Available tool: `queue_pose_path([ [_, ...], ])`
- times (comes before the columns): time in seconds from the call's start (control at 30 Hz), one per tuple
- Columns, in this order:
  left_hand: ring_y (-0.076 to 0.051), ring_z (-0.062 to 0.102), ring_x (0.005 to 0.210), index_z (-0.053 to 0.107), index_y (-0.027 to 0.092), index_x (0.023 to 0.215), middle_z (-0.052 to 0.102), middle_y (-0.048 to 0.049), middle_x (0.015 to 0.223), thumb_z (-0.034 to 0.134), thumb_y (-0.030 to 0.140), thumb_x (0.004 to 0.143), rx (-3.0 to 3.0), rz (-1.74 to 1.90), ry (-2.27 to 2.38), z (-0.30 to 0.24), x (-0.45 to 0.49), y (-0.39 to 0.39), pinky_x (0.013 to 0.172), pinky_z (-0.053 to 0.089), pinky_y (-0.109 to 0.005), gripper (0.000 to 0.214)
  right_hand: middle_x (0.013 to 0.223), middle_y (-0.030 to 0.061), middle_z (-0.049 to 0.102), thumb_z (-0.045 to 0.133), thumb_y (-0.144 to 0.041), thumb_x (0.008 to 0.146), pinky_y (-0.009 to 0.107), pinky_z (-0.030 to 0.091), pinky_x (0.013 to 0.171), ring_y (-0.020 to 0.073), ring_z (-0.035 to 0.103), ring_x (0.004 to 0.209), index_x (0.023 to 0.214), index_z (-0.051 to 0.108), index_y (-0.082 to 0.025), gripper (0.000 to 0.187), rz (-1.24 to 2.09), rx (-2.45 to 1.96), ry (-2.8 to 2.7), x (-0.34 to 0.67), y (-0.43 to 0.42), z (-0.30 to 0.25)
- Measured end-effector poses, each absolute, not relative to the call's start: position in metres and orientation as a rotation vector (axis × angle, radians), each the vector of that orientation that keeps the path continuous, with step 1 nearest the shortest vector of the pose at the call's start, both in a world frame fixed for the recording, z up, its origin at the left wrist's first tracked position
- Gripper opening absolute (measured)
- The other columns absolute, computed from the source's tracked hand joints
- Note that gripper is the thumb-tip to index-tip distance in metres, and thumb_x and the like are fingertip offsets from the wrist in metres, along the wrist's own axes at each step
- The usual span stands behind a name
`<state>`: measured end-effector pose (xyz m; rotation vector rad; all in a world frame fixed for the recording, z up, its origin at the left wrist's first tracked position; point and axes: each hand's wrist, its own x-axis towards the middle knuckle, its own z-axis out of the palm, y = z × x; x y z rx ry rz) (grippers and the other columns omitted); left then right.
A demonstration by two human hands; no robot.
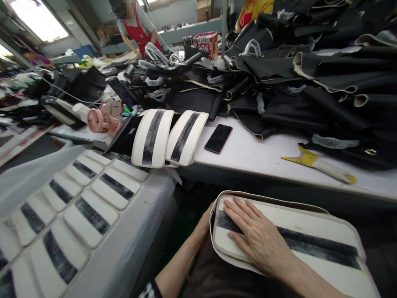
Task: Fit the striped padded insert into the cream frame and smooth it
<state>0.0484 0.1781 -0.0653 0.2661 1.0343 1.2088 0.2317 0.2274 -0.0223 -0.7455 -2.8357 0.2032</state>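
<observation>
An unfinished bag (313, 215) lies across my lap, its white lining side up with a wide black strip along the panel. My right hand (259, 234) rests flat on the panel near its left end, fingers stretched and slightly spread. At that same end, my left hand (204, 225) holds the outer edge, its fingertips hidden behind the raised rim. The bag's rim stands up around the panel at the far and left sides. Below it, dark cloth covers my lap.
On the left table, several white panels (114, 188) with black strips lie in rows. Two stacked panel piles (152, 140) overhang the white table edge beside a phone (218, 138). A yellow-ended tool (322, 165), black bags (276, 111), a pink fan (101, 121) and people at work stand beyond.
</observation>
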Motion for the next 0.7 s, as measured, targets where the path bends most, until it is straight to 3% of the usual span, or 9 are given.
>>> queue_pose_path([
  [0.1, -0.030, 0.052, 0.124, 0.063, 0.017, 0.126, 0.061, -0.0101, 0.130, 0.068, 0.045, 0.083, 0.533, 1.155, 1.158, -0.058, 0.035, 0.171, 0.112, 0.031, -0.040, 0.052, 0.158, -0.0022, 0.022, 0.048, -0.036, 0.095, 0.046, 0.030, 0.117, 0.0220, 0.023, 0.145, 0.149, 0.031, -0.020, 0.059, 0.194, -0.745, -2.825, 0.231, 0.227, -0.021],
  [0.27, -0.028, 0.057, 0.117, 0.060, 0.017, 0.129, 0.061, -0.0096, 0.131, 0.048, 0.049, 0.095, 0.694, 1.089, 1.317, -0.038, 0.030, 0.153, 0.105, 0.040, -0.039, 0.049, 0.157, -0.0033, 0.023, 0.048, -0.035, 0.095, 0.046, 0.029, 0.117, 0.0216, 0.022, 0.145, 0.149, 0.031, -0.020, 0.058, 0.177, -0.742, -2.806, 0.231, 0.227, -0.020],
  [0.4, -0.027, 0.057, 0.116, 0.056, 0.020, 0.134, 0.062, -0.0076, 0.128, 0.052, 0.044, 0.094, 0.919, 1.063, 1.445, -0.017, 0.041, 0.144, 0.099, 0.044, -0.034, 0.047, 0.157, -0.0020, 0.024, 0.048, -0.036, 0.095, 0.046, 0.027, 0.117, 0.0222, 0.022, 0.145, 0.149, 0.032, -0.020, 0.058, 0.182, -0.736, -2.800, 0.231, 0.227, -0.022],
  [0.7, -0.017, 0.064, 0.077, 0.062, 0.021, 0.127, 0.072, -0.0054, 0.098, 0.040, 0.036, 0.100, 1.200, 0.989, 1.813, -0.004, 0.062, 0.147, 0.081, 0.050, -0.027, 0.038, 0.157, -0.0010, 0.026, 0.047, -0.037, 0.096, 0.045, 0.025, 0.117, 0.0226, 0.023, 0.145, 0.148, 0.034, -0.020, 0.057, 0.149, -0.717, -2.774, 0.233, 0.227, -0.026],
])
